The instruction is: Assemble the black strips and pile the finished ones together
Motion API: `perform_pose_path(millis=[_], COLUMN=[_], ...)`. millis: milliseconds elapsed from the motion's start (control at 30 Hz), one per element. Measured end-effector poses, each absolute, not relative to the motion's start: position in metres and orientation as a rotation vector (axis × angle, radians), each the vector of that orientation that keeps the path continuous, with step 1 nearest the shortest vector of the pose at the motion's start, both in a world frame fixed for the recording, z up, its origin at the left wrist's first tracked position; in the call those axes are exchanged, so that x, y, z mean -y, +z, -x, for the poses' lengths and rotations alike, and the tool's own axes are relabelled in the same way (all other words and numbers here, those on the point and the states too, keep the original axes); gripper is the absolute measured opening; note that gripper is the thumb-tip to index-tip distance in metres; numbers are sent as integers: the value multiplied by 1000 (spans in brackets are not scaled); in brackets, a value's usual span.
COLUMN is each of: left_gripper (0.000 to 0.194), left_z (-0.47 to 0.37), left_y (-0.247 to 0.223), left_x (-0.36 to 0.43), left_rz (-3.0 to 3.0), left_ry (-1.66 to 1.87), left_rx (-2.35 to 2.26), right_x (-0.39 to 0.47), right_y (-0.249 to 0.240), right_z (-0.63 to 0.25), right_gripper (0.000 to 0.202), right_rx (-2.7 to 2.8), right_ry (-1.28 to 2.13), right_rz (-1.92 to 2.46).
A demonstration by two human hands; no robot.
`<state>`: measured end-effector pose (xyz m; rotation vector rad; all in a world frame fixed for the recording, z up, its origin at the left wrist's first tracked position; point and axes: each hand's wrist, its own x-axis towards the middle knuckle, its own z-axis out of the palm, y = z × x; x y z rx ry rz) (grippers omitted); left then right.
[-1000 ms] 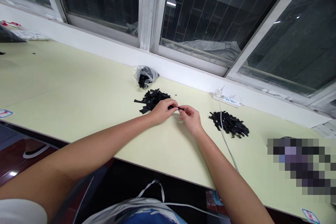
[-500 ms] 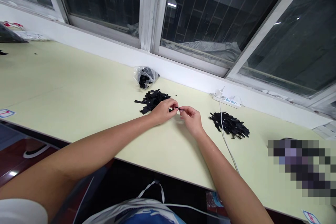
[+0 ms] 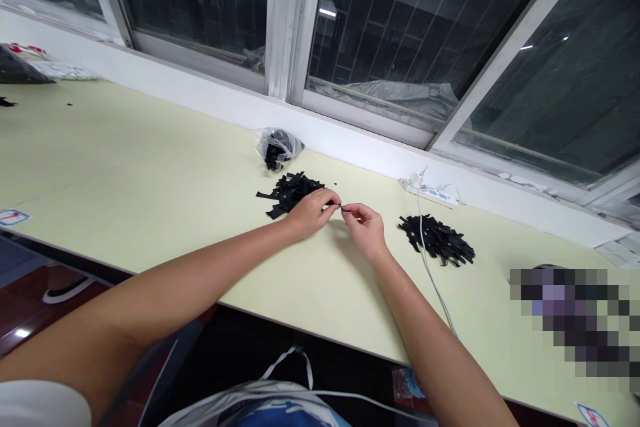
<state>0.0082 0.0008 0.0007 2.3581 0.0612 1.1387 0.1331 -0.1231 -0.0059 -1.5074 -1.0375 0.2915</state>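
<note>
My left hand (image 3: pixel 314 212) and my right hand (image 3: pixel 366 228) meet fingertip to fingertip above the pale table (image 3: pixel 165 167). Both are closed in a pinch on a small black strip (image 3: pixel 341 206), of which only a short piece shows between the fingers. Just behind my left hand lies a loose pile of black strips (image 3: pixel 290 192), partly covered by that hand. A second pile of black strips (image 3: pixel 437 239) lies to the right of my right hand, with a white cable running over it.
A clear plastic bag (image 3: pixel 278 148) with black pieces stands near the wall. Behind the right pile sits a white power strip (image 3: pixel 434 195), and its white cable (image 3: pixel 434 279) crosses the table toward me. A pixelated dark object (image 3: pixel 575 313) lies at far right.
My hands stay nearly in the same place, still pinching the black strip. Less of the strip shows between the fingertips now. The piles have not changed.
</note>
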Motion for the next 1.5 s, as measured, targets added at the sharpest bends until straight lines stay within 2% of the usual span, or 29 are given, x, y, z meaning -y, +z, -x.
perform_pose_path(millis=[400,567,700,967,1233,1500], left_gripper=[12,13,13,13,12,12], left_z=[-6,-6,-5,-6,-6,-6], left_y=[6,6,6,7,5,4], left_x=[-3,-5,-6,-5,-7,-8], left_rz=[-2400,-2402,-2401,-2401,-2402,-2413], left_ry=[1104,1105,1077,1043,1032,1017], left_rx=[-121,-149,-163,-165,-156,-158], right_x=[128,140,149,151,151,149], right_y=[0,6,12,17,18,19], right_z=[-140,-150,-154,-154,-155,-146], right_gripper=[22,27,15,24,11,19], right_rx=[1250,1532,1673,1658,1580,1666], right_ry=[159,95,103,174,136,81], right_rz=[1591,1950,2192,2188,2398,2549])
